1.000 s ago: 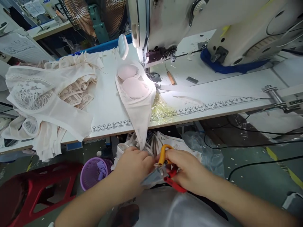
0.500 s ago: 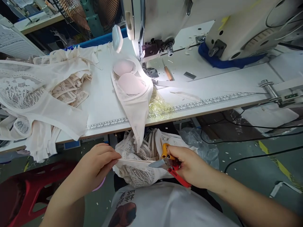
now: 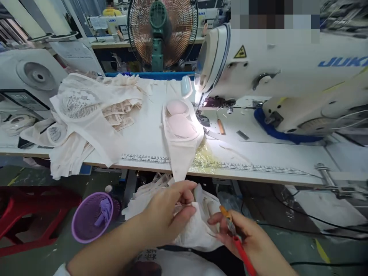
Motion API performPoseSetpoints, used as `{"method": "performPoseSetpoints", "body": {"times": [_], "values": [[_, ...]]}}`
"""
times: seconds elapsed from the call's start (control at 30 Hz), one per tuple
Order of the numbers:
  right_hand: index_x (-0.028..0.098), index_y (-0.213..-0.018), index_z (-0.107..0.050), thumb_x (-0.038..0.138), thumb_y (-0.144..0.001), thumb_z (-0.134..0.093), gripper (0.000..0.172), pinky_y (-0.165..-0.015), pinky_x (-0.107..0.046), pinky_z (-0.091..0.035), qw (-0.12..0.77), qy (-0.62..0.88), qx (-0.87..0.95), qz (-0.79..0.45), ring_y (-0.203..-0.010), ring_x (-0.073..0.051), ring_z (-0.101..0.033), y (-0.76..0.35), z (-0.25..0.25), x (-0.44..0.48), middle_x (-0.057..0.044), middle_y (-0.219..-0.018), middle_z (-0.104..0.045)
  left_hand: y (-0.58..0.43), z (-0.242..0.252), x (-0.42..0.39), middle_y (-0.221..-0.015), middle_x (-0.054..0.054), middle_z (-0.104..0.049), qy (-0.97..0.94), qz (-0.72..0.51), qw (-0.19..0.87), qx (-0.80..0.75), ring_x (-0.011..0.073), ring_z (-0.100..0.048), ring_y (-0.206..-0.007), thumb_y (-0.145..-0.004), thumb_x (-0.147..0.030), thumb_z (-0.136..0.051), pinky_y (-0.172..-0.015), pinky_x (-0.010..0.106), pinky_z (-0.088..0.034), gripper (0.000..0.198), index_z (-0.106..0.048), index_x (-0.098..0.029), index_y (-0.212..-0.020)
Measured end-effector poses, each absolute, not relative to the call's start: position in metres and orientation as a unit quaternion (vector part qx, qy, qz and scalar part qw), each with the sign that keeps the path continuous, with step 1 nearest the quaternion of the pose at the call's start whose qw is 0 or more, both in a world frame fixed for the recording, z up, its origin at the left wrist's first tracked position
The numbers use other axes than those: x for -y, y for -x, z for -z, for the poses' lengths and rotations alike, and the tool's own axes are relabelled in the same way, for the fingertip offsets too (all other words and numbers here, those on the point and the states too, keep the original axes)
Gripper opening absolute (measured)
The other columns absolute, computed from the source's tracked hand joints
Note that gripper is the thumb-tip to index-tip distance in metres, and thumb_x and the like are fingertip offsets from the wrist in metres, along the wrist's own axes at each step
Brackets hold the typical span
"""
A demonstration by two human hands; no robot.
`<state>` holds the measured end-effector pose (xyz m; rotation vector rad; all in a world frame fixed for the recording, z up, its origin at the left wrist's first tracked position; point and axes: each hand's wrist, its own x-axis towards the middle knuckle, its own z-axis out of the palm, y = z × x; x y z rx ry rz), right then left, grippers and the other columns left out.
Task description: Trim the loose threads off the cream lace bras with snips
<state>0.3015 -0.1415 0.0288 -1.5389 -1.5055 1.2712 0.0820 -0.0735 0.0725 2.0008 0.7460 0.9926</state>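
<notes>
My left hand (image 3: 169, 214) is closed in a pinch on the edge of a cream lace bra (image 3: 197, 230) bunched on my lap. Close by on the right, my right hand (image 3: 241, 234) grips scissors (image 3: 244, 255) with red and orange handles; their blades are hard to make out against the fabric and fingers. Beyond my hands, a bra piece with pale pink cups (image 3: 182, 126) lies by the needle of the sewing machine (image 3: 212, 69), its pointed end hanging over the table edge toward my left hand.
A pile of cream bras (image 3: 94, 115) covers the left of the table (image 3: 146, 142). An awl with a wooden handle (image 3: 220, 126) lies beside the needle area. A purple basket (image 3: 77, 222) and a red stool (image 3: 31, 207) stand below. Behind the table is a fan (image 3: 157, 53).
The view has tilted up, showing more of the machine and fan. My left hand has moved right, nearer my right hand. The scissors have turned, and their blades no longer show clearly.
</notes>
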Motion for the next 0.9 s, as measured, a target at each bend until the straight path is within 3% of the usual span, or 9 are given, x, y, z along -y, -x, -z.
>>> {"method": "performPoseSetpoints", "body": {"times": [0.1, 0.23, 0.43, 0.67, 0.77, 0.9], "values": [[0.021, -0.076, -0.050, 0.031, -0.081, -0.061, 0.016, -0.057, -0.027, -0.046, 0.407, 0.554, 0.556, -0.468, -0.068, -0.017, -0.057, -0.304, -0.046, 0.135, -0.006, -0.085, -0.063, -0.100, -0.070, 0.078, -0.081, 0.000, -0.057, -0.812, -0.390, 0.354, -0.252, 0.0121, -0.056, -0.067, -0.085, -0.008, -0.047, -0.065, 0.024, -0.049, 0.051, -0.031, -0.024, -0.130], [0.024, -0.081, -0.050, 0.025, -0.082, -0.063, 0.012, -0.062, -0.029, -0.048, 0.478, 0.483, 0.571, -0.461, -0.076, -0.019, -0.058, -0.303, -0.066, 0.125, -0.004, -0.084, -0.060, -0.114, -0.064, 0.081, -0.083, 0.002, -0.059, -0.826, -0.377, 0.349, -0.231, 0.0139, -0.058, -0.070, -0.086, -0.009, -0.045, -0.066, 0.027, -0.050, 0.051, -0.027, -0.024, -0.132], [0.024, -0.079, -0.047, 0.018, -0.081, -0.063, 0.017, -0.071, -0.033, -0.047, 0.450, 0.492, 0.591, -0.455, -0.074, -0.018, -0.054, -0.299, -0.071, 0.121, 0.001, -0.078, -0.053, -0.124, -0.067, 0.082, -0.083, 0.002, -0.063, -0.834, -0.354, 0.337, -0.254, 0.0156, -0.061, -0.070, -0.085, -0.009, -0.044, -0.063, 0.027, -0.050, 0.031, -0.039, -0.020, -0.114], [0.024, -0.082, -0.046, 0.016, -0.080, -0.062, 0.018, -0.063, -0.030, -0.046, 0.448, 0.512, 0.595, -0.427, -0.072, -0.017, -0.054, -0.299, -0.069, 0.122, -0.001, -0.080, -0.053, -0.125, -0.064, 0.082, -0.074, 0.005, -0.064, -0.857, -0.372, 0.236, -0.267, 0.0187, -0.058, -0.066, -0.086, -0.019, -0.049, -0.059, 0.031, -0.046, 0.006, -0.053, -0.017, -0.089], [0.023, -0.083, -0.047, 0.017, -0.081, -0.060, 0.014, -0.063, -0.030, -0.048, 0.457, 0.510, 0.594, -0.422, -0.072, -0.018, -0.055, -0.297, -0.069, 0.120, -0.001, -0.079, -0.054, -0.127, -0.064, 0.081, -0.065, 0.002, -0.059, -0.823, -0.383, 0.303, -0.289, 0.0144, -0.054, -0.058, -0.085, -0.016, -0.047, -0.054, 0.026, -0.042, 0.011, -0.055, -0.018, -0.079], [0.024, -0.087, -0.052, 0.027, -0.081, -0.063, 0.013, -0.063, -0.030, -0.048, 0.472, 0.484, 0.609, -0.414, -0.075, -0.019, -0.058, -0.297, -0.066, 0.112, -0.002, -0.081, -0.059, -0.121, -0.068, 0.077, -0.060, -0.001, -0.053, -0.706, -0.365, 0.488, -0.361, 0.0108, -0.049, -0.054, -0.080, -0.019, -0.054, -0.050, 0.022, -0.039, 0.011, -0.055, -0.017, -0.070]]}}
